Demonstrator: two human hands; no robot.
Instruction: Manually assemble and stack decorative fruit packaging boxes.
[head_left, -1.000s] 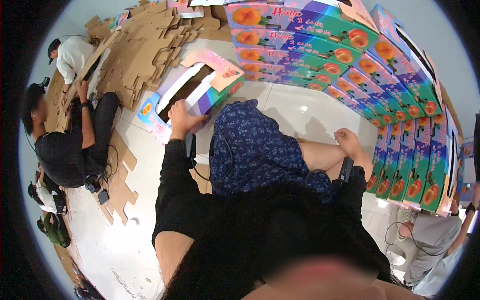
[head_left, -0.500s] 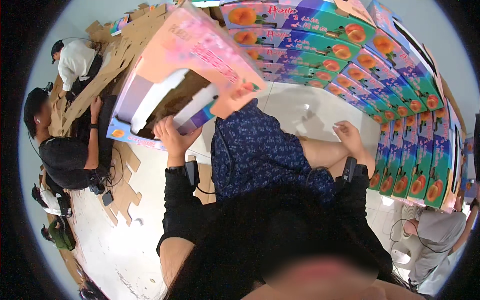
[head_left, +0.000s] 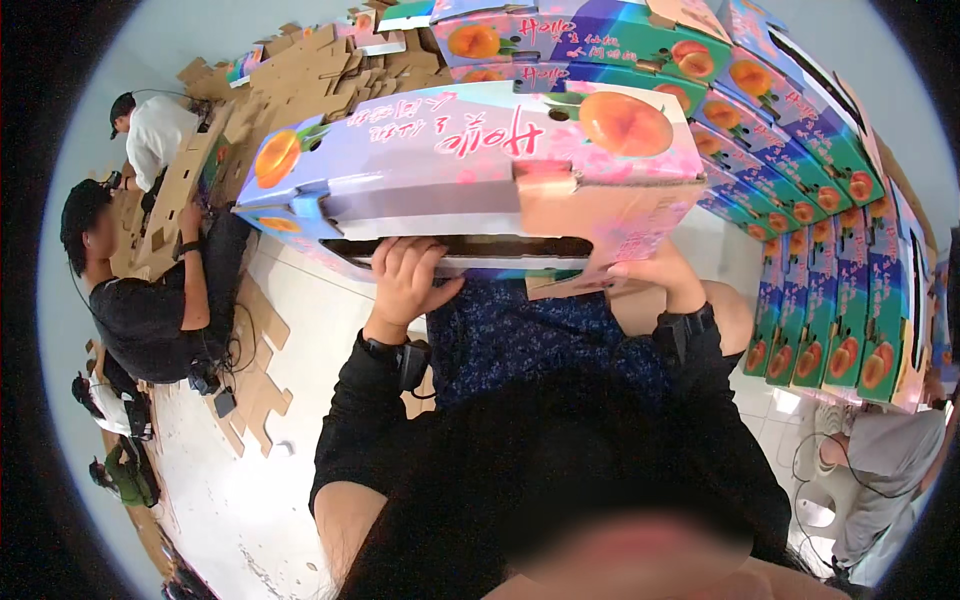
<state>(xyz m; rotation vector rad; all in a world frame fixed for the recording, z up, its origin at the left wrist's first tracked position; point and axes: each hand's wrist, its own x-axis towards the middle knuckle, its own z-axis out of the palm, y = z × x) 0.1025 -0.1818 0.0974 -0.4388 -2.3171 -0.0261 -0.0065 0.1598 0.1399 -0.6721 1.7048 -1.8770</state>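
box (head_left: 470, 175) now raised to frame centre, over lap, up from floor | left hand (head_left: 405, 285) fingers curled into its lower slot | right hand (head_left: 655, 280) gripping box's flap corner | both hands carry it; assembly under way

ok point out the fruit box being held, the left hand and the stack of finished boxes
fruit box (head_left: 470, 150), head view, its pink printed top face
left hand (head_left: 405, 280), head view, back of the hand
stack of finished boxes (head_left: 840, 330), head view, side of one box

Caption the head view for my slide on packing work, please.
Seated person's left hand and right hand grip a pink-and-purple fruit carton beside stacked cartons.
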